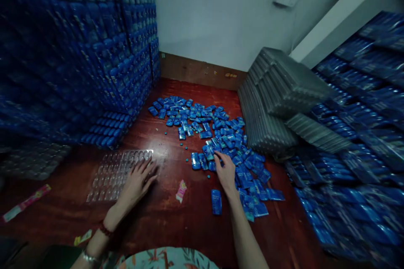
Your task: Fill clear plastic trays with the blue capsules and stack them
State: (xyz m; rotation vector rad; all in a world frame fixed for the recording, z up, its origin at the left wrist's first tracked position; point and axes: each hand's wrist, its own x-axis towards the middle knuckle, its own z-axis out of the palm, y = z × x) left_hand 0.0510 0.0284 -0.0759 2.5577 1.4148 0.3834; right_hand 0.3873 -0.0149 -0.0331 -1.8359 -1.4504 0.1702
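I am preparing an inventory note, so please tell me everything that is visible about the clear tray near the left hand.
The clear tray looks like thin, shiny plastic, with rows of rounded cells. It lies flat on the glossy red-brown surface, which shows through it. The left hand is over its right side; whether they touch is unclear.

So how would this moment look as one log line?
left hand: over clear tray | right hand: at blue packets | pink wrapper: between hands

Glare spots the dim red surface; edges blur.
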